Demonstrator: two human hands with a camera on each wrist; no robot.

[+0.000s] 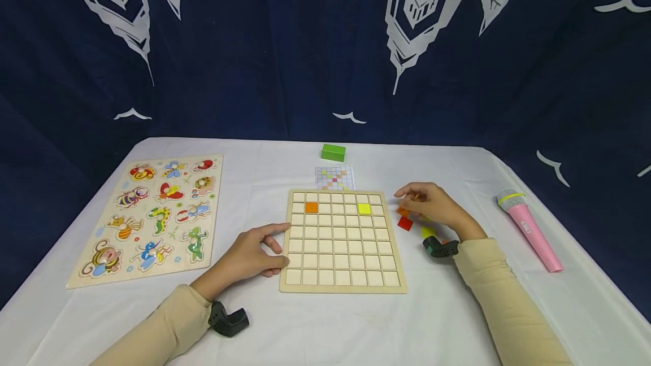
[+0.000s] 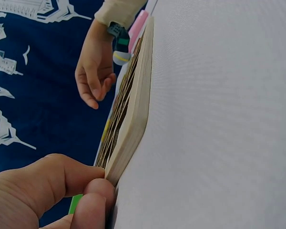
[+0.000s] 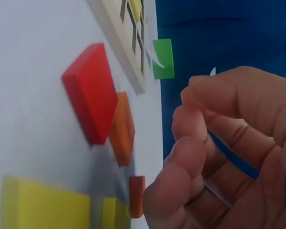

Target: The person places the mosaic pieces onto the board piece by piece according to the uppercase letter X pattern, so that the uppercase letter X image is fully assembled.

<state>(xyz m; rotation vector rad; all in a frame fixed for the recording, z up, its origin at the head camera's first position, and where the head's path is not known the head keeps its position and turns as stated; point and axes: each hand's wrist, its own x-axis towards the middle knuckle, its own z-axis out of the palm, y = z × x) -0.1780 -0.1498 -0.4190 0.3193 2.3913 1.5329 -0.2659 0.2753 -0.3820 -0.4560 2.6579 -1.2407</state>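
Observation:
A square wooden grid board [image 1: 339, 281] lies at the table's centre, with an orange tile [image 1: 311, 208] and a yellow tile [image 1: 364, 209] in its cells. My left hand [image 1: 254, 250] rests against the board's left edge, index finger and thumb spread along it; the left wrist view shows the fingertips right at the rim. To the right, my right hand [image 1: 432, 203] hovers over loose tiles with its fingers loosely bent. Beside it are a red tile [image 3: 90, 93], an orange tile [image 3: 122, 129] and a yellow tile [image 3: 45, 205]. No tile shows between its fingers in the right wrist view.
A small printed pattern card [image 1: 334, 177] lies behind the board, partly covered by it. Beyond stands a green block [image 1: 333, 152]. An insect puzzle board [image 1: 175, 242] lies left; a pink microphone [image 1: 536, 236] lies right. A dark blue curtain [image 1: 325, 61] hangs behind the table.

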